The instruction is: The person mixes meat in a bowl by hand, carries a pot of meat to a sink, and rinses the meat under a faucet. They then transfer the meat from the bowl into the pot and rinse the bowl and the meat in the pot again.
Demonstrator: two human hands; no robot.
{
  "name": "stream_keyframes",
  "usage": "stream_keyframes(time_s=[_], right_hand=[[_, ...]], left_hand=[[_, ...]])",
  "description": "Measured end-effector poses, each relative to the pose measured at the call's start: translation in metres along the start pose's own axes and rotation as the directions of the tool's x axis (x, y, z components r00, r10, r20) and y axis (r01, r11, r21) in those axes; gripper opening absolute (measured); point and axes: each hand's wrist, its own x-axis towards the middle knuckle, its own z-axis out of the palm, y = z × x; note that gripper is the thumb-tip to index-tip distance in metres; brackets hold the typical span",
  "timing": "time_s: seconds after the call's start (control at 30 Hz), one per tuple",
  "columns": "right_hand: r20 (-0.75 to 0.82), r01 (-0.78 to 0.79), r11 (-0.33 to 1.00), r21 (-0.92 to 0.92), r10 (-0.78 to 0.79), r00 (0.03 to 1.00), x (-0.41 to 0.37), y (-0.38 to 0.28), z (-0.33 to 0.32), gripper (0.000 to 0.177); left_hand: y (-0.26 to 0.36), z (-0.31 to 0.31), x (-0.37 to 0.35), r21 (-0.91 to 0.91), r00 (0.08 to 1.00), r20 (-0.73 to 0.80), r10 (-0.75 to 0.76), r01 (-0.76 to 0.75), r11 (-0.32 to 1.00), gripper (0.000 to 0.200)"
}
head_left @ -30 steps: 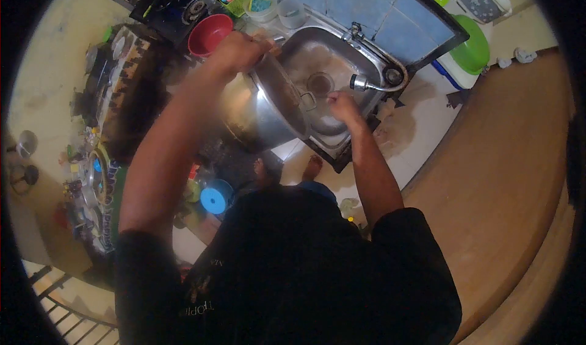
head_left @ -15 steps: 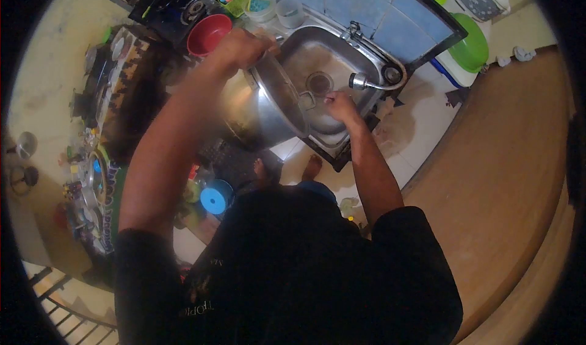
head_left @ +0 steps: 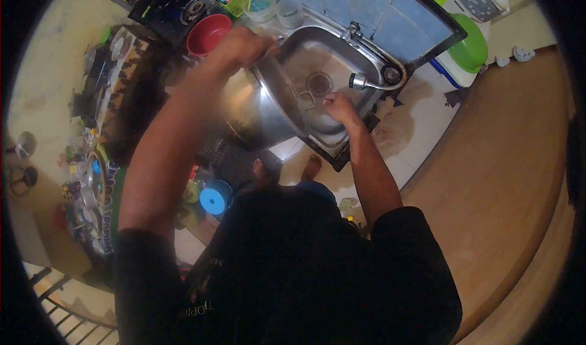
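A large metal pot (head_left: 259,116) is tipped on its side at the left edge of the steel sink (head_left: 314,46), its mouth facing the basin. My left hand (head_left: 247,47) is closed around the upper part of its rim; the fingers are partly hidden. A wire loop handle (head_left: 307,100) sticks out from the pot's lower rim over the basin. Just right of that loop, apart from it, my right hand (head_left: 342,108) is over the basin with curled fingers. Whatever they hold, if anything, is too small to make out. The drain (head_left: 319,84) lies beyond it.
A flexible faucet (head_left: 360,81) bends over the sink's right side. Behind the pot stand a red bowl (head_left: 209,35) and clear plastic tubs (head_left: 289,13). Blue tiles (head_left: 366,6) rise behind the sink. A blue round container (head_left: 216,197) sits low on the left, near my feet.
Almost everything stays in place. My right hand is a hair further left over the basin; the pot and my left hand hold their position.
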Motion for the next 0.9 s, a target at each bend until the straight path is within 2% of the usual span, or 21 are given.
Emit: stream_keyframes(time_s=[0.1,0.17,0.27,0.6,0.7,0.9], right_hand=[[0.000,-0.007,1.000,0.007,0.007,1.000,0.007,0.010,0.009,0.023],[0.042,-0.040,0.999,0.033,0.039,0.998,0.008,0.012,0.011,0.023],[0.025,-0.034,0.999,0.015,0.034,0.999,0.005,0.009,0.010,0.022],[0.005,-0.012,0.999,0.030,0.012,1.000,0.001,0.008,0.009,0.021],[0.001,-0.011,1.000,0.002,0.011,1.000,-0.002,0.004,0.005,0.022],[-0.007,-0.009,0.999,-0.033,0.009,1.000,-0.005,0.002,0.005,0.024]], left_hand=[[0.000,0.001,-0.001,0.003,0.998,-0.044,0.040,-0.040,0.999,0.052],[0.003,-0.001,-0.002,0.144,0.999,-0.014,0.048,-0.046,0.988,0.041],[0.007,-0.003,-0.004,0.203,0.999,-0.021,0.026,-0.021,0.979,0.043],[0.002,0.001,0.005,0.188,0.997,-0.074,-0.021,0.035,0.982,0.051],[0.002,0.000,0.003,0.156,0.997,-0.065,0.048,-0.038,0.987,0.055],[0.000,0.003,0.012,0.184,0.995,-0.096,-0.035,0.052,0.982,0.060]])
